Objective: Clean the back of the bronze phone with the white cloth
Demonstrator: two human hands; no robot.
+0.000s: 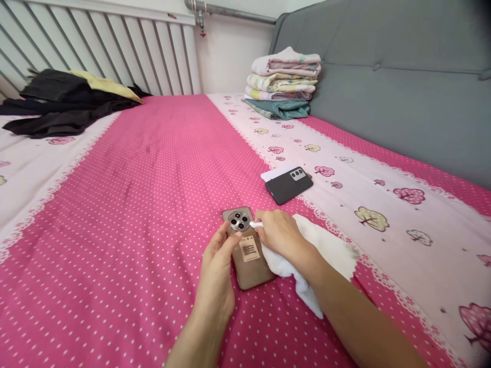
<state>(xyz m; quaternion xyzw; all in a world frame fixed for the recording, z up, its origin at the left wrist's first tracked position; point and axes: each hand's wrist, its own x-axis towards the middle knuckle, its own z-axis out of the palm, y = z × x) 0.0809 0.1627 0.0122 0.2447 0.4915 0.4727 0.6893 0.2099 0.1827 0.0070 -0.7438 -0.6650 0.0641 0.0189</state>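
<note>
A brown phone (250,258) lies face down on the pink dotted bedsheet (134,204), its round camera module (239,221) at the far end and a barcode sticker on its back. My left hand (215,271) steadies the phone's left edge, fingers touching it near the camera. My right hand (278,232) pinches a small white swab or cloth tip (256,224) against the camera module's right side. A white cloth (326,255) lies under and behind my right wrist.
A black phone (288,184) rests on a white card farther right on the sheet. Folded blankets (284,82) are stacked at the grey headboard (383,76). Dark clothes (65,102) are piled at the far left by a white slatted wall.
</note>
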